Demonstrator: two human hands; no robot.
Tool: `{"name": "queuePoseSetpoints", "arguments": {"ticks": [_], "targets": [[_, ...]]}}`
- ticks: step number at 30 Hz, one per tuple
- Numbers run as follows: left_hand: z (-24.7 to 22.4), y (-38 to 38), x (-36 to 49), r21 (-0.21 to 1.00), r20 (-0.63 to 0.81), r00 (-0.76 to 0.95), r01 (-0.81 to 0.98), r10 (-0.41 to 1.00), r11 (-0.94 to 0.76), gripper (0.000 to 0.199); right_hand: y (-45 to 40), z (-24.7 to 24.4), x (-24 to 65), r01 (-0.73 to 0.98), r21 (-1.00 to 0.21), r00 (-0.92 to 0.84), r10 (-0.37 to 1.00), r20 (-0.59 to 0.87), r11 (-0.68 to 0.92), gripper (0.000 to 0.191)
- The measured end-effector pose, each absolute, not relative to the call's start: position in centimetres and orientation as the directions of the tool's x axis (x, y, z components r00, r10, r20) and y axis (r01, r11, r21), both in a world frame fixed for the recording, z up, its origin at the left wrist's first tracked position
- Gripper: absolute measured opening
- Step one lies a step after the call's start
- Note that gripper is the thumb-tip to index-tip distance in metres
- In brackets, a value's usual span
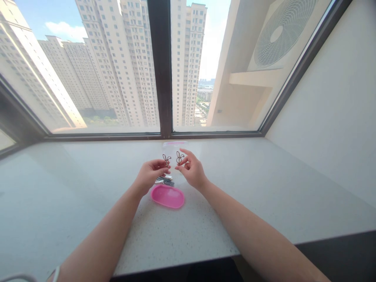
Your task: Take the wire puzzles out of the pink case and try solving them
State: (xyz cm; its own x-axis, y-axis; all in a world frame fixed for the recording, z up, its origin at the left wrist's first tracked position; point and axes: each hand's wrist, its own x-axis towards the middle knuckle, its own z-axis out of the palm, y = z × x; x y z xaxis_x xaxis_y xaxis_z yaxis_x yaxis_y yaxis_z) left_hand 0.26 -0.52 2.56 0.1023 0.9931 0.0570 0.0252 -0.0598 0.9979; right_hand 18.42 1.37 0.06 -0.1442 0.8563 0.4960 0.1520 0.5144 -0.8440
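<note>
I note the left hand (pixel 150 173) clamped on one brown rabbit-shaped wire piece (pixel 167 161); the right hand (pixel 192 169) pinches its twin (pixel 179 158) at three o'clock. On the worktop (pixel 182 231), a pink oval tray (pixel 168 197) lies at six o'clock.

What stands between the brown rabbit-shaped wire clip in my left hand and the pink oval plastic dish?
A pile of black and silver pieces lies on the speckled white counter between your left hand and the pink dish, partly hidden.
</note>
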Motion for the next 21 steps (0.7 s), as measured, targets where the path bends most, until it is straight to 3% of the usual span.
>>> {"name": "queuePoseSetpoints", "arguments": {"ticks": [4,9,21], "targets": [[2.47,-0.49,0.26,0.997,0.069,0.114,0.033,0.991,-0.073,0.033,1.25,0.05,18.47,0.138,-0.846,-0.144,0.855,0.498,0.515,0.069],[2.39,-0.49,0.32,0.996,0.078,0.128,0.036,0.989,-0.083,0.035,1.47,-0.33,18.42,0.157,-0.85,-0.181,0.861,0.476,0.503,0.057],[2.28,-0.48,0.34,0.992,0.104,0.152,0.056,0.983,-0.114,0.034,1.33,-0.19,18.24,0.147,-0.848,-0.191,0.856,0.481,0.509,0.049]]}}
